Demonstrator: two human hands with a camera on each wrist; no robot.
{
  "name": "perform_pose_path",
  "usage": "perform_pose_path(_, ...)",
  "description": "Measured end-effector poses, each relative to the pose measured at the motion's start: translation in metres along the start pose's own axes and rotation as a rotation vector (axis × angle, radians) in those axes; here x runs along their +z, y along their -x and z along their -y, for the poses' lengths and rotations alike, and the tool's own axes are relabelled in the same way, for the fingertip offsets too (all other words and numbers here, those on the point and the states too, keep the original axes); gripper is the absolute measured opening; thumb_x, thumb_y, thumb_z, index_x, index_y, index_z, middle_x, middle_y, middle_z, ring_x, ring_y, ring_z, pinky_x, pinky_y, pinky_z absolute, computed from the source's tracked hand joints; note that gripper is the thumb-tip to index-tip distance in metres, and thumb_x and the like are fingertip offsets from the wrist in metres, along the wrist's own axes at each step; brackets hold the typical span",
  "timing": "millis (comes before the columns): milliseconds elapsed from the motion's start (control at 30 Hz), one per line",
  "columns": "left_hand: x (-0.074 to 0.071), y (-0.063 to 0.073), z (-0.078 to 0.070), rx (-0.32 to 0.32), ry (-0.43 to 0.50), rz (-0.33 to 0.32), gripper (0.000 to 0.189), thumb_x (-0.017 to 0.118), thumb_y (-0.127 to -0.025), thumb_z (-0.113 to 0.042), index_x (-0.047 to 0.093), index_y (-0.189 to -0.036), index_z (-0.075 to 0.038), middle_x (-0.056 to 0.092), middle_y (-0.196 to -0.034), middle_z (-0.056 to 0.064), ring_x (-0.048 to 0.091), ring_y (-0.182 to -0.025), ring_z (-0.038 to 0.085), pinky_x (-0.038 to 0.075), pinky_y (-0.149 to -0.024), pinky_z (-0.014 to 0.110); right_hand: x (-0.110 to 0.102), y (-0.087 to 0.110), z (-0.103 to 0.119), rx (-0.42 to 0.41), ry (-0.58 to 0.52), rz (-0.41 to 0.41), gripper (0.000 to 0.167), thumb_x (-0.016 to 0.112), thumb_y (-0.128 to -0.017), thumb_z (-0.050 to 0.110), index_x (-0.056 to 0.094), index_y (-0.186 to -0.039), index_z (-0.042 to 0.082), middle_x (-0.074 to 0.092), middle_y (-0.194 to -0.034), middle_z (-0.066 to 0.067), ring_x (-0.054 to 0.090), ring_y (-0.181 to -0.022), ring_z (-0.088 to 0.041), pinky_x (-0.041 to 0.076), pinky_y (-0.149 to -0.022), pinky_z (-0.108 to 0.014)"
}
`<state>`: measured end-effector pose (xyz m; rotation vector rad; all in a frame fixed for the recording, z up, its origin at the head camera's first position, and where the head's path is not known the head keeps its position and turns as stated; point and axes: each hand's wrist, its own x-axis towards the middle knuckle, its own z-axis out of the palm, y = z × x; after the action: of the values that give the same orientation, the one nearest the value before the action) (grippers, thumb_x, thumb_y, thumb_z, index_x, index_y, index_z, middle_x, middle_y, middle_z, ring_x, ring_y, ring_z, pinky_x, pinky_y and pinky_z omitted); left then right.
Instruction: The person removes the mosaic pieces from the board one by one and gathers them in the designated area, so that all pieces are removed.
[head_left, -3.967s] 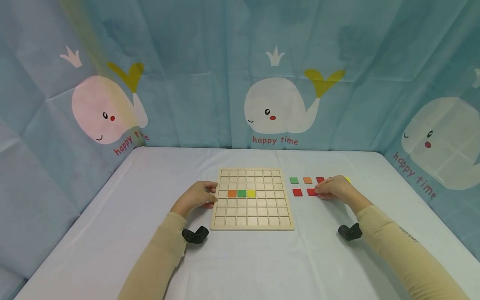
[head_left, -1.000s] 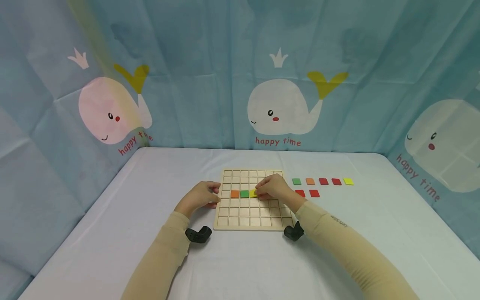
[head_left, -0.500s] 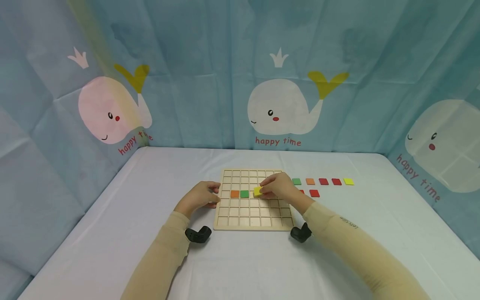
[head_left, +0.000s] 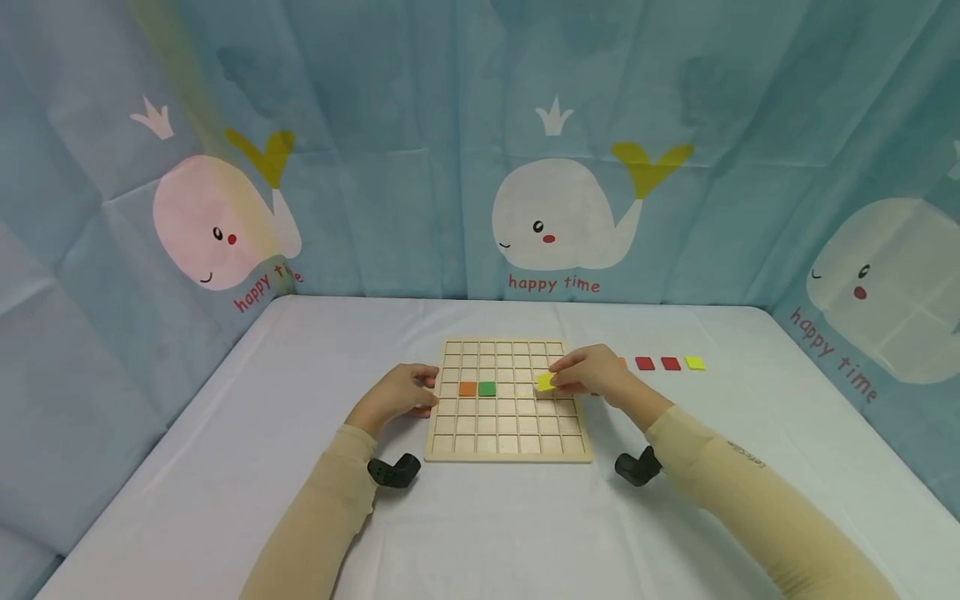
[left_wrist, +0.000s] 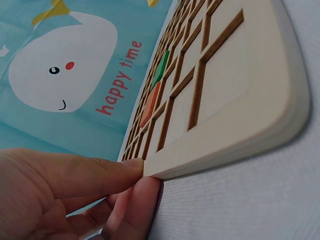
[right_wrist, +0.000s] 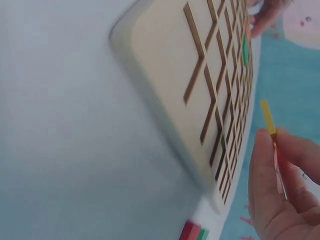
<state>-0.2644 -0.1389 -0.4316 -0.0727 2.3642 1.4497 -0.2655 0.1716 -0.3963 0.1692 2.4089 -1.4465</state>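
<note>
A square wooden grid board [head_left: 508, 457] lies on the white table. My left hand [head_left: 396, 396] pinches its left edge, the thumb [left_wrist: 112, 172] on top and a finger against the side. My right hand [head_left: 597, 375] pinches a yellow tile [head_left: 544, 382] between thumb and fingers. This tile is tilted and held above the right part of the board; the right wrist view shows the yellow tile [right_wrist: 268, 116] edge-on, apart from the grid. An orange tile [head_left: 467, 389] and a green tile [head_left: 487, 389] sit side by side in cells toward the board's left.
Right of the board is a row of loose tiles: an orange one [head_left: 622, 362] partly hidden by my hand, red ones [head_left: 645, 363] and a yellow one [head_left: 695, 363]. Low in the right wrist view show a red tile [right_wrist: 189, 231] and a green one. A whale-print curtain [head_left: 375, 225] hangs behind.
My right hand has come from the loose tiles to the board, lifted the yellow tile from the cell beside the green one and carried it right. My left hand stays at the board's edge.
</note>
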Motion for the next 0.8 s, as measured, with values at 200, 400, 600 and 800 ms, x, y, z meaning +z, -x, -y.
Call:
perform_pose_path(200,-0.001,-0.002,0.001,0.007,-0.007,-0.005,0.063,0.065,-0.086,0.008,0.045,-0.146,0.003,0.053,-0.114,0.013,0.058,-0.077,0.015,0.057,-0.066,0.026,-0.019,0.003,-0.006,0.042,0.031,-0.024,0.028,0.075,-0.088,0.017,0.073,-0.113,0.003,0.075,-0.102,-0.007,0.073,-0.079,-0.01,0.059,-0.082,-0.029)
perform_pose_path(400,-0.001,-0.002,0.001,0.006,-0.004,-0.005,0.064,0.066,-0.086,0.007,0.045,-0.146,0.002,0.053,-0.115,0.012,0.058,-0.075,0.014,0.057,-0.065,0.025,-0.039,0.007,-0.01,0.059,0.013,-0.007,0.04,0.075,-0.088,0.02,0.069,-0.124,0.003,0.075,-0.102,-0.002,0.072,-0.078,-0.006,0.058,-0.083,-0.027)
perform_pose_path(600,0.0,-0.001,0.0,0.007,-0.008,0.003,0.064,0.066,-0.086,0.007,0.045,-0.146,0.002,0.053,-0.115,0.012,0.058,-0.077,0.014,0.057,-0.066,0.024,-0.057,0.012,-0.017,0.045,0.015,0.007,0.045,0.074,-0.09,0.019,0.064,-0.129,-0.001,0.072,-0.114,-0.006,0.07,-0.082,-0.004,0.057,-0.092,-0.033)
perform_pose_path(800,-0.001,-0.001,0.0,-0.007,-0.004,0.006,0.064,0.066,-0.086,0.008,0.045,-0.146,0.002,0.052,-0.116,0.013,0.059,-0.08,0.015,0.057,-0.067,0.025,-0.073,0.013,-0.027,0.061,0.024,-0.011,0.046,0.072,-0.091,0.019,0.063,-0.131,-0.002,0.068,-0.124,-0.014,0.069,-0.085,-0.006,0.057,-0.09,-0.03)
